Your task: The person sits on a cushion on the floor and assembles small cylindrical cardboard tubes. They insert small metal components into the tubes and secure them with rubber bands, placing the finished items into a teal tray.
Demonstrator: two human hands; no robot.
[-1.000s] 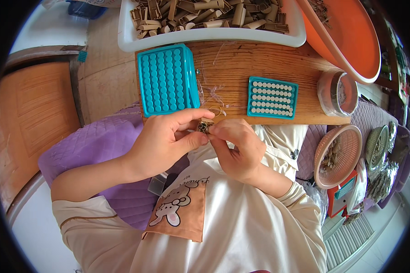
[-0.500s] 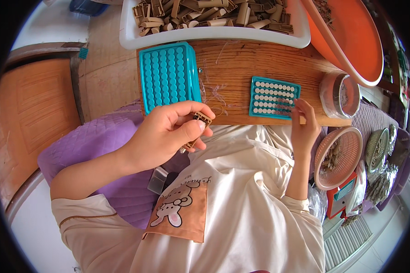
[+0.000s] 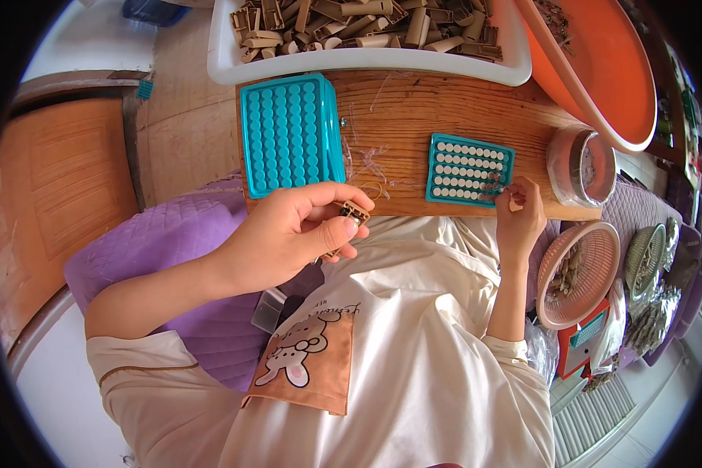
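Observation:
My left hand (image 3: 300, 226) is closed around a small brown plastic casing (image 3: 356, 209), held between thumb and fingers above my lap. Dark and shiny details show in its upper end; the rest is hidden by the fingers. At the lower right corner of a small teal tray (image 3: 431, 168) is my right hand (image 3: 522, 214), its fingers pinched together. Whatever lies between those fingertips is too small to make out. Rows of small white round pieces (image 3: 469, 170) fill the tray.
A larger teal tray with round bumps (image 3: 335, 156) stands left on the wooden table (image 3: 398, 117). Behind is a white bin (image 3: 366, 62) of brown casings. An orange basin (image 3: 612, 70), a clear-wrapped round tub (image 3: 561, 168) and a pink basket (image 3: 550, 288) stand right.
My right hand has moved slightly down, and its fingers have closed in by the small tray's corner. My left hand has shifted a little to the right and tilted the casing.

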